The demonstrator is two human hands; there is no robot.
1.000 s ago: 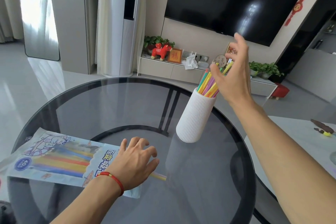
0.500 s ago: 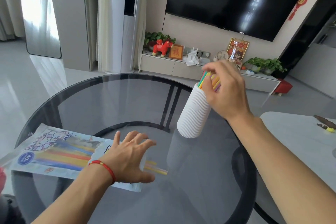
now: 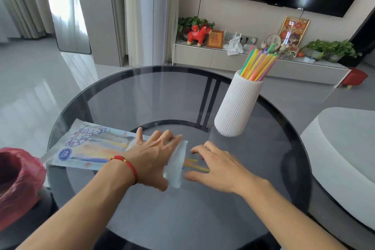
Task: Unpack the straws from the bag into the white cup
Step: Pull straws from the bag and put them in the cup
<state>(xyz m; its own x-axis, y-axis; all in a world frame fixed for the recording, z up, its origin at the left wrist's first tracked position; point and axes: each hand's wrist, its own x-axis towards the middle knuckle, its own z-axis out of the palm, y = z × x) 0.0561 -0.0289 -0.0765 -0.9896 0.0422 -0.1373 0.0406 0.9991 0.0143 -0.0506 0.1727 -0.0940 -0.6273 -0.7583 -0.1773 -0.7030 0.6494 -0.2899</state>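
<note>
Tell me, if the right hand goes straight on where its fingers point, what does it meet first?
Probably the loose straws sticking out of the bag; the right hand points left toward them, almost touching.

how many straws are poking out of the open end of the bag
2 clearly: a short orange straw and a longer yellow straw just nearer, between both hands. More may be hidden under the right hand.

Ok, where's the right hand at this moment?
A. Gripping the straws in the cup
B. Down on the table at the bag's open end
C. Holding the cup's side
B: the right hand lies open by the loose straws poking from the bag, away from the white cup.
</note>
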